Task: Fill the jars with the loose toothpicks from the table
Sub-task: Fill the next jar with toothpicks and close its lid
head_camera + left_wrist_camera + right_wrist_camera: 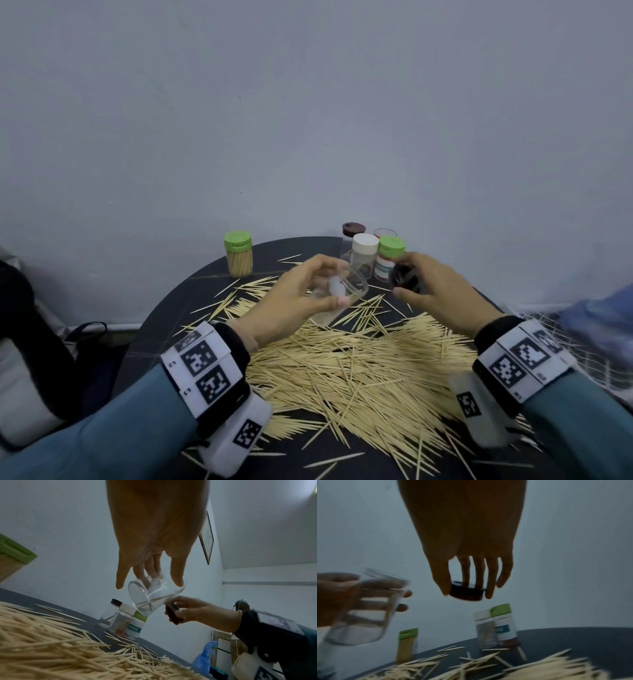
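Head view: dim, even, bluish indoor light, soft shadows, wide-angle bending at edges. Left wrist view: toothpick pile nearby soft, out of focus; bright glare patch at top right corner. Right wrist view: darkest, right hand near silhouette, clear jar smeared by motion blur.

I wear teal-blue sleeves on both arms. Each wrist carries a black band faced with white panels printed with black square code markers, and a white camera block hangs beneath, marked likewise.
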Available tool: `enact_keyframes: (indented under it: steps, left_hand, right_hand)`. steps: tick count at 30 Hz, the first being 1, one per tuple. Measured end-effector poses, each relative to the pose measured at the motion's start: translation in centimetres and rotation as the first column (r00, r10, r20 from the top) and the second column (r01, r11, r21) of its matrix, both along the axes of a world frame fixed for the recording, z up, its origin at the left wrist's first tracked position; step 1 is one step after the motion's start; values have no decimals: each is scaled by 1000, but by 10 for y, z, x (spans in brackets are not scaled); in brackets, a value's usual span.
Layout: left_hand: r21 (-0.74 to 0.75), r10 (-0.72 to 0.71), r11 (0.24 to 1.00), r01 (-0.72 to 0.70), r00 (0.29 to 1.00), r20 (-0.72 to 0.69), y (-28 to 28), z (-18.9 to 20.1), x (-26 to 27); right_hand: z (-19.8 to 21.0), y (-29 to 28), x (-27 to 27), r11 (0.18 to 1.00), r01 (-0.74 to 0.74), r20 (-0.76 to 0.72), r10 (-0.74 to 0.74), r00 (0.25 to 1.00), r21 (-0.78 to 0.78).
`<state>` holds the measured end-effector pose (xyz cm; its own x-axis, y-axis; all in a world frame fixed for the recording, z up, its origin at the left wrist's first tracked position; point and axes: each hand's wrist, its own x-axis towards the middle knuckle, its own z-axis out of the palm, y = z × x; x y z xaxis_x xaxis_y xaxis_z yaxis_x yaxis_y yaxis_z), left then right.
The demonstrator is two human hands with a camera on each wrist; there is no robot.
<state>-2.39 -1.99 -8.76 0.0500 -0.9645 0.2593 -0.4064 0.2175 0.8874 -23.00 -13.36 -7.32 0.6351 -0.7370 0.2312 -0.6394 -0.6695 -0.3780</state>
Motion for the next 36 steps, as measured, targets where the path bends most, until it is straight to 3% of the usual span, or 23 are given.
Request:
enact_keyframes:
  steps: [3, 12, 22, 29, 36]
  left_hand:
    - [-5, -17, 1000, 18, 999, 36, 2, 2, -5]
    - [46, -103, 994, 98, 990, 102, 10, 5, -16]
    - [80, -96, 993, 84, 984, 148, 11, 4, -17]
    - [82, -80, 994, 69, 987, 140, 11, 5, -15]
    - [71, -65, 996, 55, 985, 157, 11, 6, -12]
  right_hand:
    - [-3, -16, -25, 995, 99, -233, -95, 968, 3]
    - [-25, -41, -75, 944, 329, -541, -257, 800, 38]
    - [-30, -44, -74, 924, 379, -600, -271, 753, 58]
    - [-24, -37, -51, 970, 230, -492, -164, 855, 77]
    - [-27, -24, -21, 965, 208, -657, -54, 752, 159]
